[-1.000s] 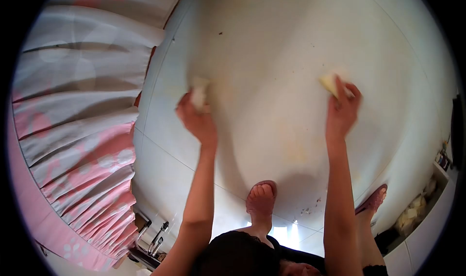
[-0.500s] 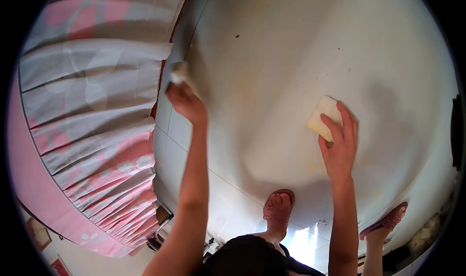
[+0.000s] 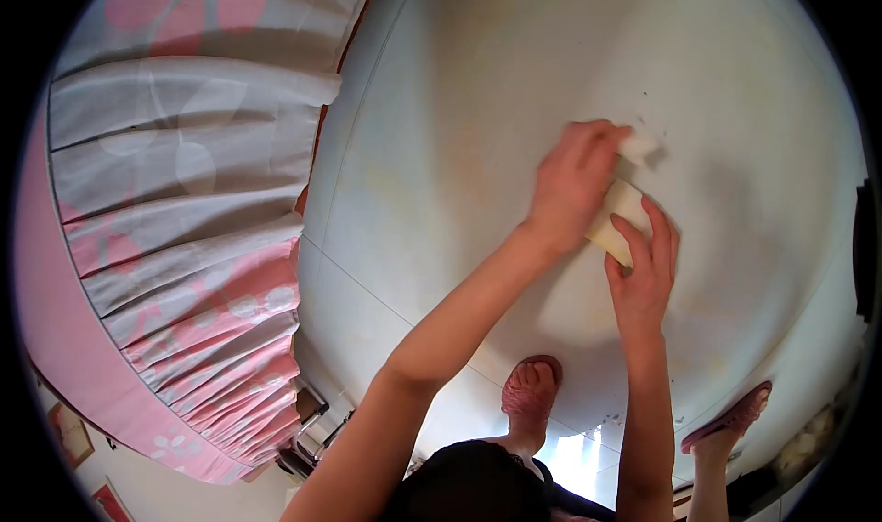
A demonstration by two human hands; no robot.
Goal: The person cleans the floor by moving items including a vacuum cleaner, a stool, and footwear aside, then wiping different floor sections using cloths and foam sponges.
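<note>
My left hand (image 3: 581, 173) is closed on a small white wad (image 3: 640, 145), tissue-like but blurred by motion. It reaches across the pale floor, and the wad is just above the top corner of a cream rectangular pad (image 3: 610, 214) with a yellowish edge. The pad looks like a sponge, though its exact kind is unclear. Resting over that pad, my right hand (image 3: 646, 255) grips it against the floor with bent fingers and thumb. A few dark specks (image 3: 645, 94) lie on the floor beyond the wad.
A bed with a ruffled grey-and-pink skirt (image 3: 202, 173) borders the left side. My sandalled feet, one (image 3: 531, 389) in the middle and one (image 3: 730, 421) to the right, stand near the bottom. Tile seams cross the floor (image 3: 441, 246).
My left hand has swung right from beside the bed skirt to the pad, carrying the white wad. My right hand and the pad have hardly moved.
</note>
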